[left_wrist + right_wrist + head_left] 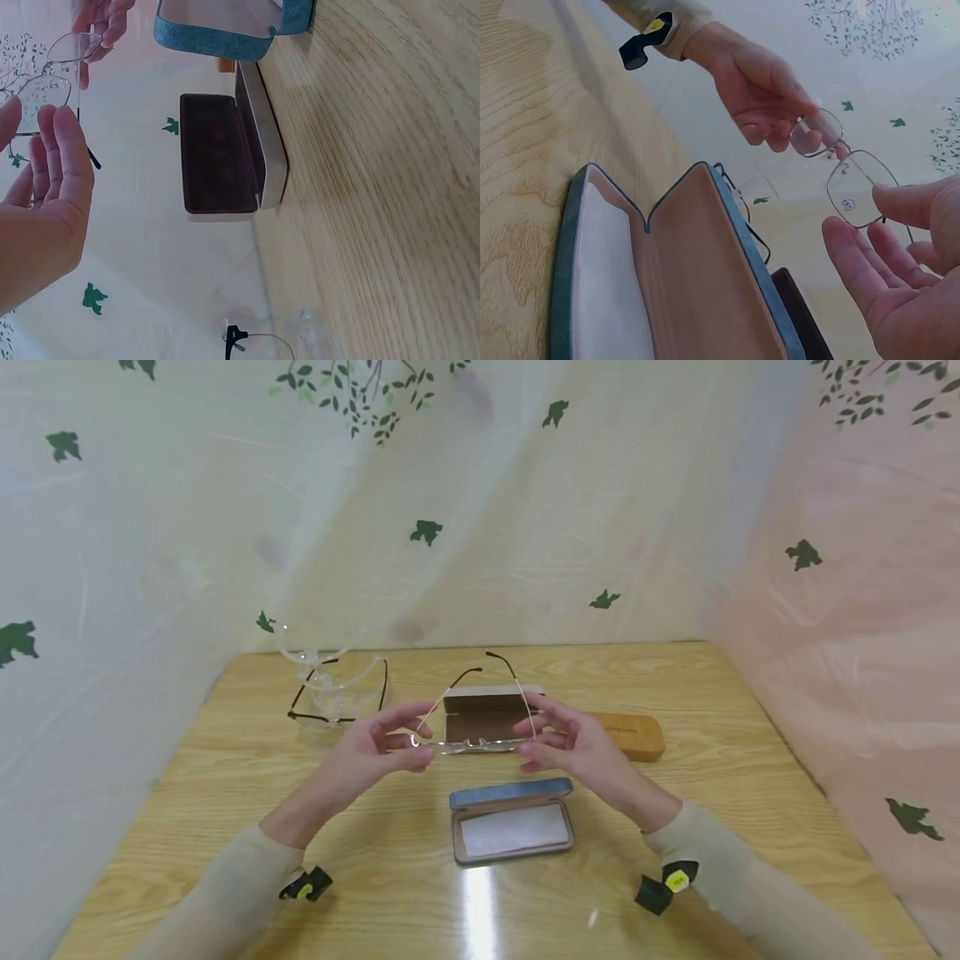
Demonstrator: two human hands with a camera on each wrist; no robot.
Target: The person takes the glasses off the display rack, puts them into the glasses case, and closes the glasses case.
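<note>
Both hands hold a pair of thin metal-rimmed glasses point(454, 748) above the table, temples unfolded and pointing away. My left hand point(369, 752) pinches the left end of the frame between thumb and fingers. At the other end, my right hand point(583, 750) pinches the rim near the hinge; in the right wrist view its thumb lies on the lens point(859, 187) edge. Below the hands lies an open blue glasses case point(512, 792) with a folded white cloth point(516, 831) inside. Behind the glasses stands an open case with a dark brown lining point(217, 154).
Dark-framed glasses point(322, 719) lie unfolded at the back left, with clear plastic eyewear point(324, 681) beside them. An orange-brown case point(636, 737) lies to the right, partly behind my right hand. A leaf-patterned curtain point(525, 510) encloses the wooden table point(720, 827) at the back and sides.
</note>
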